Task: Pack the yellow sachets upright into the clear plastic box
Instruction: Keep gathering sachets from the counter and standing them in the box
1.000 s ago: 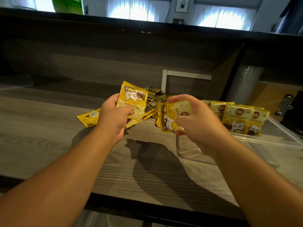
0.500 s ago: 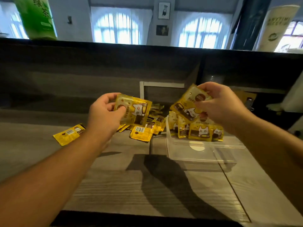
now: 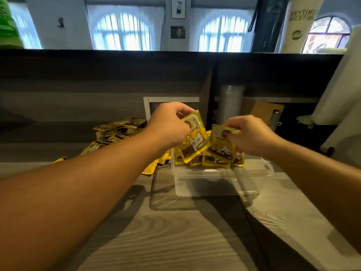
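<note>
My two bare hands meet above the far end of a clear plastic box (image 3: 214, 184) that sits on a grey wood-grain surface (image 3: 175, 241). My left hand (image 3: 168, 126) has its grip closed on a yellow sachet (image 3: 196, 141) — thumb and fingers pinch its upper edge, and it hangs tilted, its printed cat face towards me, over the box's far left corner. My right hand (image 3: 252, 135) pinches a second yellow sachet (image 3: 220, 139) by its top, holding it nearly upright just beside the first. Below both, a row of packed sachets (image 3: 211, 159) stands on edge against the box's far wall; the near part of the box holds none. To the left of the box, a loose pile of sachets (image 3: 117, 132) lies scattered flat on the surface — some partly hidden behind my left forearm.
</note>
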{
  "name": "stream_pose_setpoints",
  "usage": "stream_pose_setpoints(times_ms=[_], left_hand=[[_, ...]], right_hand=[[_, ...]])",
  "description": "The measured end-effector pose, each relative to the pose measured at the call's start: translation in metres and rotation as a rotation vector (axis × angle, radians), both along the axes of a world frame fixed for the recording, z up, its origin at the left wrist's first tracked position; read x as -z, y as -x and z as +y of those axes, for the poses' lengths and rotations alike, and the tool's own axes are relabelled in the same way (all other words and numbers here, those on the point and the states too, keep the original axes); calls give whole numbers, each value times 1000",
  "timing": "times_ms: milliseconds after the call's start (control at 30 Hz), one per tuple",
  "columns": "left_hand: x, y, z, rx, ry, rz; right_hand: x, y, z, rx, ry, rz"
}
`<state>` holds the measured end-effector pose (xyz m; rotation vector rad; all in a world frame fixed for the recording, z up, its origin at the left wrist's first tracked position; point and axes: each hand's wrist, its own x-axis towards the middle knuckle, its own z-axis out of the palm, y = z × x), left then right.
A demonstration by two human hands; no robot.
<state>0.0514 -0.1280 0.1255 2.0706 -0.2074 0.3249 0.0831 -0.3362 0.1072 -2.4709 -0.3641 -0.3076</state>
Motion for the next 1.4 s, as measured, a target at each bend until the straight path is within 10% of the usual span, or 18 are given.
stream_pose_setpoints(times_ms=[767, 1400], left_hand=[[29, -41, -14, -143, -892, -214], [56, -1, 96, -333, -514, -100]], right_hand=[[14, -27, 26, -80, 455, -238], [-10, 56, 137, -227, 200, -226]])
